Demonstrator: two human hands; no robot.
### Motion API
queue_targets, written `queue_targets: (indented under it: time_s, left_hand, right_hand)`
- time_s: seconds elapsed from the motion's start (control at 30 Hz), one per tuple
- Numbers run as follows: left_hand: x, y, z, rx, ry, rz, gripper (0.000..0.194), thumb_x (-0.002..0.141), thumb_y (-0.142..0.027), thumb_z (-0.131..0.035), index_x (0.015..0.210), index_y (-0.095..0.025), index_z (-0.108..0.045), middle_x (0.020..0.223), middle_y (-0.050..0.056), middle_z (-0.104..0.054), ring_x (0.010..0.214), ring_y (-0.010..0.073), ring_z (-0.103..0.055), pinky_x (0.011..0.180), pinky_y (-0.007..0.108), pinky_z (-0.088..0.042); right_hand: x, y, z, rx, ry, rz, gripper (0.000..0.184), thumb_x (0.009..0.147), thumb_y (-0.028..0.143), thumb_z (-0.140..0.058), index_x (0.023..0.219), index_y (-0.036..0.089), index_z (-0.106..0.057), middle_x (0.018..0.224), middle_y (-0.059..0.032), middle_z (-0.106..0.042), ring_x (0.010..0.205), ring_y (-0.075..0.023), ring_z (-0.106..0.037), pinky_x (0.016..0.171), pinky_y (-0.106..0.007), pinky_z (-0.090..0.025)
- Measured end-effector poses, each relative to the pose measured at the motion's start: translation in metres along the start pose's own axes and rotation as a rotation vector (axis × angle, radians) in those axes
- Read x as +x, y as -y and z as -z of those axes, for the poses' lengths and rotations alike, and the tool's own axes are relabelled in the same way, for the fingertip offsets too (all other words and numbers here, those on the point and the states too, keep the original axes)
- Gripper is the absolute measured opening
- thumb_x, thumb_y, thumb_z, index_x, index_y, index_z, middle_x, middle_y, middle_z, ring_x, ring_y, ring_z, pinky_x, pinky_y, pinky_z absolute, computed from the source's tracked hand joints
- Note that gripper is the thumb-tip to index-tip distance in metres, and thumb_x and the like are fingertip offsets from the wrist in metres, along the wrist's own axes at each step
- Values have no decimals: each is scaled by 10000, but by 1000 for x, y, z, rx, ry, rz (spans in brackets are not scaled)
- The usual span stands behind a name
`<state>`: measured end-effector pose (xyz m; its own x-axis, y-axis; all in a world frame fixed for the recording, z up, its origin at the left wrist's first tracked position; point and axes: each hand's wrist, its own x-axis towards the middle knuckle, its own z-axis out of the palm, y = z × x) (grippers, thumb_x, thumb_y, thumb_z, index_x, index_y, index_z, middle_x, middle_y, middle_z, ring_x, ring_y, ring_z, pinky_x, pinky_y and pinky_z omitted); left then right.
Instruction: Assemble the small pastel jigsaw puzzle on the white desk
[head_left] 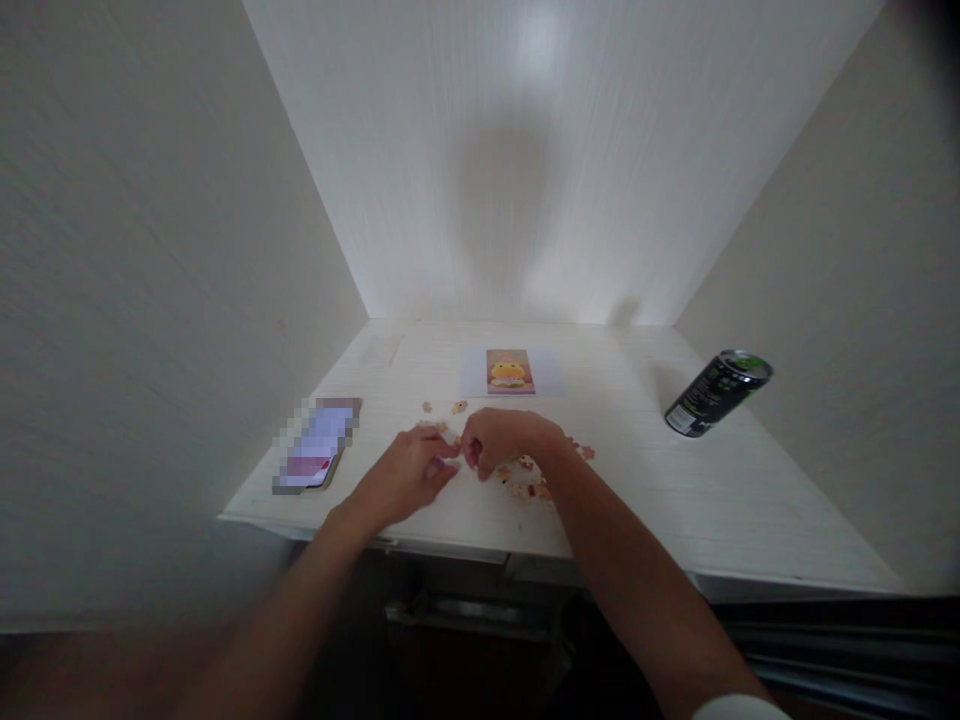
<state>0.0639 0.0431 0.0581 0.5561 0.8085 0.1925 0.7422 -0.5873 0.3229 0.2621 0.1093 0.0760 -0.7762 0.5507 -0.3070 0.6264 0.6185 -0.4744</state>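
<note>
Small jigsaw puzzle pieces (525,488) in orange, cream and red tones lie scattered on the white tabletop (637,510). My left hand (412,468) reaches in from the left, its fingertips closed around what looks like a small puzzle piece. Touching or almost touching it, my right hand (501,440) has its fingers curled in a pinch; whatever is between them is hidden. Several pieces lie under and beside the right wrist, partly covered by the arm. Two loose pieces (459,407) rest just beyond the hands.
Behind the hands lies a white sheet with a printed picture (510,372) of a yellow figure. A phone (319,445), partly pixelated, lies at the left. Toward the right stands a black and green can (716,393). Pale panels (525,180) enclose the table at the back and sides.
</note>
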Motion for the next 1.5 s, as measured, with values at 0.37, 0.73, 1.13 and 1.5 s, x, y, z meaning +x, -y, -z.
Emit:
queue_targets:
  time_s: [0.37,0.73,1.13,1.5]
  left_hand:
    - [-6,-22,-20,-35,-32,33,128,843,-83,-657,927,-179,-653,963,32,-625,909,199,-585,832,316,-470]
    - [-26,-25,-34,117,-114,0,166,891,-102,-540,933,-148,-694,963,84,-617,919,226,-563,858,383,-461]
    - [-24,-55,-44,115,-178,-64,181,904,-132,-540,1034,-207,-641,1127,21,-607,1045,258,-506,888,465,-398]
    - [-99,-90,-72,-230,-326,-223,285,894,-75,-502,1141,-205,-564,1191,74,-552,1050,220,-493,908,431,-398]
  right_hand:
    - [-3,2,6,-108,-85,-15,213,671,128,-673,850,185,-772,767,-11,-736,629,-116,-601,546,-193,-391]
    - [-29,26,-23,-275,-284,-190,256,807,67,-554,946,123,-762,944,-175,-732,879,-253,-677,787,-322,-477]
    - [-109,30,-80,-149,-545,-261,143,878,205,-626,984,220,-720,998,-43,-711,983,-210,-602,981,-349,-367]
    - [-103,35,-106,-388,-645,-209,159,941,156,-537,980,166,-692,978,-83,-705,956,-246,-595,897,-382,-414]
